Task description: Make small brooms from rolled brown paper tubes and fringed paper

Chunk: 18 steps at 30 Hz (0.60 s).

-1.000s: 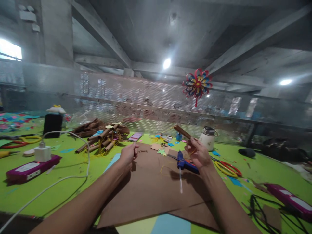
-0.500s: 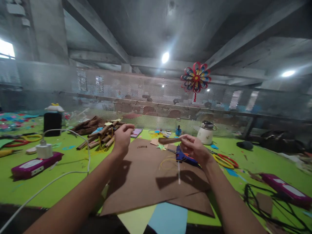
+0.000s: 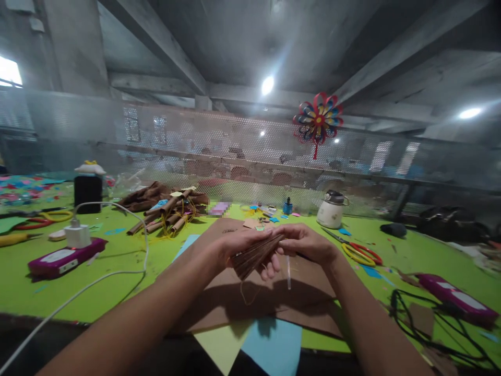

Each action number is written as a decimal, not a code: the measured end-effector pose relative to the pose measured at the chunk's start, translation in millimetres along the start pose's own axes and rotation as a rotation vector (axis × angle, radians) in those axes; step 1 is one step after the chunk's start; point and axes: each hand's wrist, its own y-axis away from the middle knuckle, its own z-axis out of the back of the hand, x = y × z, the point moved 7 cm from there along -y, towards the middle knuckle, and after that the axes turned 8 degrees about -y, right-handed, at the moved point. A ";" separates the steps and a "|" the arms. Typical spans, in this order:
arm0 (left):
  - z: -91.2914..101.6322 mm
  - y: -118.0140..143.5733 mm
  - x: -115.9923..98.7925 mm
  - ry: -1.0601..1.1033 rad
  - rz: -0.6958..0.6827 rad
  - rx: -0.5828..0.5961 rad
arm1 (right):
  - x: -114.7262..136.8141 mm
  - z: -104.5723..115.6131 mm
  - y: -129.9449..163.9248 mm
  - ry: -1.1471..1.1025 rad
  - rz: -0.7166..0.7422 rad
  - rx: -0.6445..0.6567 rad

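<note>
A pleated brown paper fan (image 3: 258,256), folded narrow and widening toward the lower left, is held above the brown cardboard sheet (image 3: 219,313). My left hand (image 3: 242,248) is wrapped around its wide part, with fingertips showing beneath. At the narrow end, my right hand (image 3: 311,243) pinches the folds together. A thin yellowish string loop (image 3: 248,295) hangs below the fan. Just under my right hand a clear glue stick (image 3: 288,271) shows; whatever it belongs to is hidden behind that hand.
Left stand a purple power strip (image 3: 64,259) with a white plug and cable, and a pile of brown paper rolls (image 3: 168,211). Right are red-and-yellow scissors (image 3: 362,253), a white flask (image 3: 331,211), a second purple strip (image 3: 457,297) and black cable. Blue paper (image 3: 272,344) overhangs the front edge.
My hands have come together over the cardboard. My left hand has moved right and closed on the brown paper fan, which was in my right hand alone. The blue glue gun is now covered.
</note>
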 end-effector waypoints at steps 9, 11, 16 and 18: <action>15.3 -2.7 14.5 0.104 -0.144 -0.096 | -13.5 1.1 -5.9 0.014 0.012 0.000; 14.8 -3.4 18.1 0.155 -0.156 -0.071 | -15.8 1.5 -7.7 0.019 0.012 -0.023; 24.8 -3.5 24.4 0.237 -0.217 -0.136 | -25.0 11.9 -14.7 0.035 0.052 -0.206; 31.7 -3.3 24.3 0.255 -0.238 -0.196 | -27.9 23.2 -15.1 0.070 0.077 -0.382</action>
